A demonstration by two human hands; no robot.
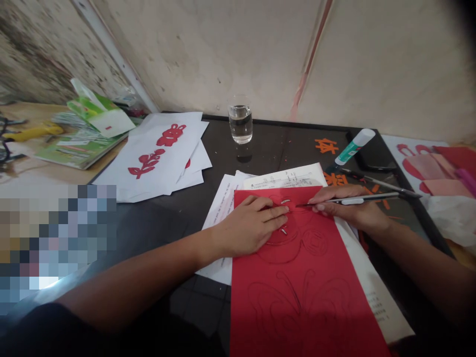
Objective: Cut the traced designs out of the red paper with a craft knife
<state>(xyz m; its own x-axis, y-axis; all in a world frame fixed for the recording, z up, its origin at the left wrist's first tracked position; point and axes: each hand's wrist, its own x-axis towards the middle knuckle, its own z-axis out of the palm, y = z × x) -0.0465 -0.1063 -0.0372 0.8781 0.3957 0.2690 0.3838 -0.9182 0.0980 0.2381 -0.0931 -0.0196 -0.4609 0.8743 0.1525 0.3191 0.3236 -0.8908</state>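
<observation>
A sheet of red paper (pixel 305 287) with pencilled outlines lies on white printed sheets (pixel 286 177) on the dark table (pixel 174 218). My left hand (pixel 251 223) rests flat on the red paper's upper part, fingers stretched out, pressing it down. My right hand (pixel 349 207) is closed round a slim craft knife (pixel 357 200), whose tip touches the red paper near my left fingertips. Small slits show in the paper beside the fingers.
A glass of water (pixel 240 123) stands at the back. White sheets with red cut-outs (pixel 159 148) lie left. A glue stick (pixel 354 146), a second pen-like tool (pixel 383 184), orange cut characters (pixel 326 145) and pink and red papers (pixel 439 168) lie right. Green packaging (pixel 96 111) sits far left.
</observation>
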